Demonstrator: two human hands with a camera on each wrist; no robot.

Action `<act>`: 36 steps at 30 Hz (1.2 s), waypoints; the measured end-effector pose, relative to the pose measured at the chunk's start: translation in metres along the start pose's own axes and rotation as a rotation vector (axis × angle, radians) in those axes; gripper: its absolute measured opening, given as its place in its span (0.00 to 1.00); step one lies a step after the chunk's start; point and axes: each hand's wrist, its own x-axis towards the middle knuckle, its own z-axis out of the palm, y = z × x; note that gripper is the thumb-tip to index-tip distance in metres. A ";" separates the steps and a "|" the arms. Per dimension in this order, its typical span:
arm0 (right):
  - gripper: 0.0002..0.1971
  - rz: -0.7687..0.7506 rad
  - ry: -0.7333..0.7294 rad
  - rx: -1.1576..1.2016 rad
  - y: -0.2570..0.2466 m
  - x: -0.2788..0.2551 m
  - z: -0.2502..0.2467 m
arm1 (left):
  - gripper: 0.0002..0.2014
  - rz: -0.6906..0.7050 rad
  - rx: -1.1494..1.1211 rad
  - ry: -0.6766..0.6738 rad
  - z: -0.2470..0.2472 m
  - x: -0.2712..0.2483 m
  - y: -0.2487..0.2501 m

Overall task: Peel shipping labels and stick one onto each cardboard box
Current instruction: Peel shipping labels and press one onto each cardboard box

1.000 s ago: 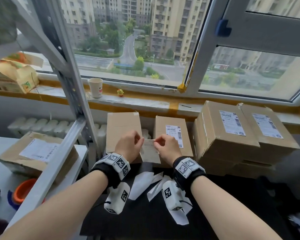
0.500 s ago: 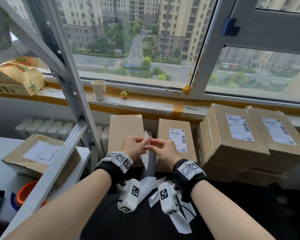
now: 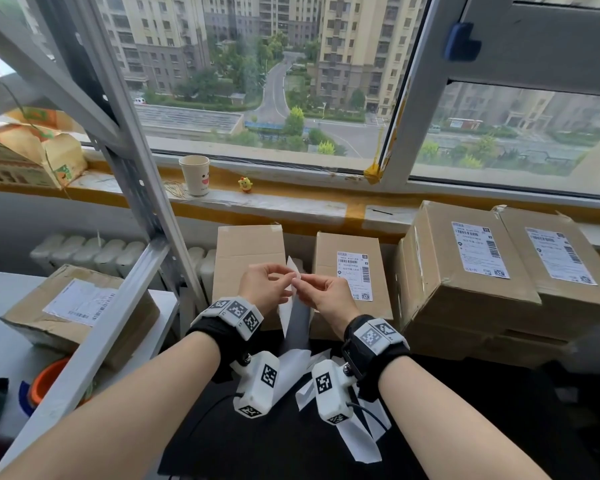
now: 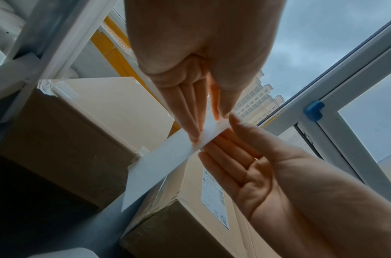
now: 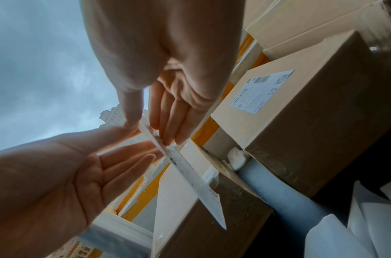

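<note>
the person holds a white rectangular paper shipping label (image 3: 293, 289) edge-on in front of the chest, above the black work surface (image 3: 465, 410). the left hand (image 3: 262, 287) pinches the label's top corner between thumb and fingertips (image 4: 191, 129), and the right hand (image 3: 328, 296) meets it at the same corner, thumb on one face and fingers (image 5: 168, 125) on the other. both hands grasp the label; neither is released or clenched empty. printed text shows on the face seen from the right wrist, while the face seen from the left wrist is blank.

the step in hand looks like the peel itself: the two pinches seem to be working the sticker apart from its backing at that corner. whether a split has started cannot be told.

just behind the hands stands a plain brown cardboard box with no label (image 3: 248, 261), which reads as the target. beside it a narrower brown cardboard box already labelled (image 3: 350, 268), and further right two larger labelled brown cardboard boxes (image 3: 465, 271), suggest the task is well along. loose white backing sheets (image 3: 291, 368) lie on the surface below the wrists.

next, the hands need to draw apart so the sticker comes free without curling onto itself, then the label should be carried forward to the bare box and pressed flat.
</note>
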 end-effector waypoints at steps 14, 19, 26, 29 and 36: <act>0.04 0.080 0.277 -0.009 0.015 0.001 -0.021 | 0.09 -0.130 -0.074 0.176 -0.003 -0.005 -0.037; 0.04 0.079 0.413 -0.025 0.025 -0.007 -0.042 | 0.08 -0.190 -0.137 0.186 -0.003 -0.017 -0.063; 0.11 0.082 0.580 -0.067 0.033 -0.024 -0.068 | 0.05 -0.342 -0.100 0.221 -0.005 -0.030 -0.109; 0.09 0.072 0.610 -0.066 0.032 -0.029 -0.075 | 0.05 -0.394 -0.106 0.240 -0.004 -0.032 -0.123; 0.05 0.094 0.604 -0.078 0.038 -0.035 -0.084 | 0.08 -0.423 -0.058 0.251 0.010 -0.034 -0.139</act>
